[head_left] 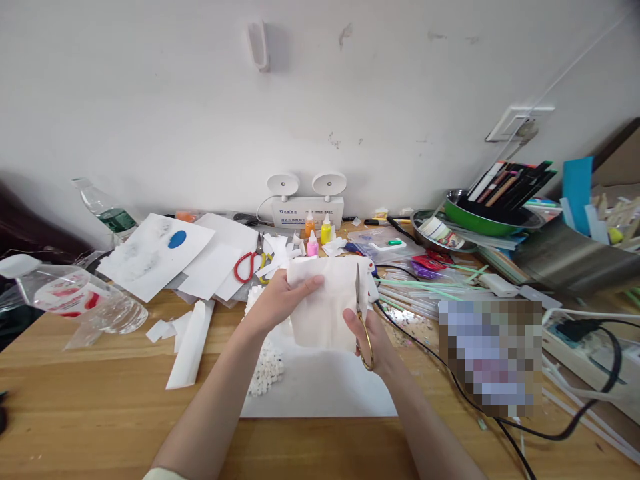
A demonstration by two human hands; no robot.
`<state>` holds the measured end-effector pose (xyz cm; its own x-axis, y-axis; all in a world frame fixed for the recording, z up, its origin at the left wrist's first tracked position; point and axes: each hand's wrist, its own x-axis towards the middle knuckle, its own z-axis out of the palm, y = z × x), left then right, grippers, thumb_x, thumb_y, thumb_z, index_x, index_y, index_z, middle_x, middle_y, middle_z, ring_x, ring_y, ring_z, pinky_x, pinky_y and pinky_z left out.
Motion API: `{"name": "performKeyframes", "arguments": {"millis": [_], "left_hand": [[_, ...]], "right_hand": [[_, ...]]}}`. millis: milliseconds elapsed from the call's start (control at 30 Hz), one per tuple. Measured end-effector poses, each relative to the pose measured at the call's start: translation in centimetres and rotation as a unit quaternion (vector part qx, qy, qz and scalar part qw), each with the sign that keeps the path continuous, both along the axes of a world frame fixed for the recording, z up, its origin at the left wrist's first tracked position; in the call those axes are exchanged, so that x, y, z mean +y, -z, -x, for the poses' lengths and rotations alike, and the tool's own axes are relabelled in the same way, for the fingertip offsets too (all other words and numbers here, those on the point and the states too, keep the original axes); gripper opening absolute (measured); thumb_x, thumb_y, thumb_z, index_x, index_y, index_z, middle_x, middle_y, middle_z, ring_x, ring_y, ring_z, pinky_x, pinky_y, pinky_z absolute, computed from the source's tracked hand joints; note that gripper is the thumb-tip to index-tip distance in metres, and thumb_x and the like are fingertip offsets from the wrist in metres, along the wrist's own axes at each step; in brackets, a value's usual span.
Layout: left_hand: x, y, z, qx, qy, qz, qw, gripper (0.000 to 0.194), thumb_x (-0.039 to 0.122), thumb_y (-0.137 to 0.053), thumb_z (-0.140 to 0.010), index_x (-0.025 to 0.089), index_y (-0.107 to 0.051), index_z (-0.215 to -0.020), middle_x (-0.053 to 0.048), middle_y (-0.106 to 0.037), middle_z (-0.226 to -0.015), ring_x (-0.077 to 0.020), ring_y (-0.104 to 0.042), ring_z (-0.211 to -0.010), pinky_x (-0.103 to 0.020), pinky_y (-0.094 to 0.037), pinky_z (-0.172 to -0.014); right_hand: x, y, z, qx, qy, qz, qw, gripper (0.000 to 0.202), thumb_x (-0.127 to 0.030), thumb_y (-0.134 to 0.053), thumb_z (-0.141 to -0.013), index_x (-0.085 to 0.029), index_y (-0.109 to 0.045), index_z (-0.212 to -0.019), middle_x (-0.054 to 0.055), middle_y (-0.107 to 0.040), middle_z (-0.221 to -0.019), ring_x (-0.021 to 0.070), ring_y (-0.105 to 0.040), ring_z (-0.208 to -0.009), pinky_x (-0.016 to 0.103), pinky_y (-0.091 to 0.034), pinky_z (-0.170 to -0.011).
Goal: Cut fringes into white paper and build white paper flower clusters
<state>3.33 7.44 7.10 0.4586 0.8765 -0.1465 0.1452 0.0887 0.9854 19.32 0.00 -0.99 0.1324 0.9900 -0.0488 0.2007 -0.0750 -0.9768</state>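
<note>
My left hand (285, 297) pinches the left side of a white paper piece (325, 320), its thumb lying over the front. At the paper's right edge, my right hand (373, 337) holds gold-handled scissors (359, 293) with the blades pointing up. The blades look nearly closed and lie along that edge; whether they touch the paper I cannot tell. Beneath the hands is a white sheet (320, 387) on the wooden table. Small white pellets (267, 367) are heaped on the sheet's left part, partly hidden by my left forearm.
Plastic bottles (75, 293) and paper sheets (155, 257) are at left, near red-handled scissors (245, 267). Small paint bottles (313, 245) stand at the back. On the right are a green bowl of pens (480, 220), straws, a black cable (440, 360) and a power strip (590, 360).
</note>
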Motion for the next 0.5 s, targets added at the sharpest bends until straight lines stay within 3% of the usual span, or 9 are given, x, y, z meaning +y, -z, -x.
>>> {"name": "performKeyframes", "arguments": {"millis": [200, 500], "left_hand": [[0.03, 0.01, 0.00, -0.003, 0.005, -0.006, 1.000, 0.026, 0.041, -0.063, -0.070, 0.017, -0.064, -0.081, -0.005, -0.066, -0.084, -0.0204, -0.061, -0.080, -0.028, -0.049, -0.066], [-0.13, -0.27, -0.06, -0.008, 0.008, 0.001, 1.000, 0.027, 0.041, -0.062, -0.070, 0.017, -0.064, -0.081, -0.005, -0.066, -0.086, -0.0213, -0.061, -0.083, -0.030, -0.049, -0.068]], "right_hand": [[-0.01, -0.22, 0.03, -0.003, -0.003, 0.005, 1.000, 0.059, -0.067, -0.040, -0.075, -0.014, -0.066, -0.084, -0.001, -0.049, -0.039, 0.0151, -0.050, -0.038, 0.023, -0.040, -0.036], [-0.13, -0.86, 0.12, 0.010, -0.005, 0.001, 1.000, 0.060, -0.068, -0.044, -0.072, -0.015, -0.064, -0.090, 0.001, -0.054, -0.045, 0.0152, -0.051, -0.042, 0.022, -0.039, -0.035]]}}
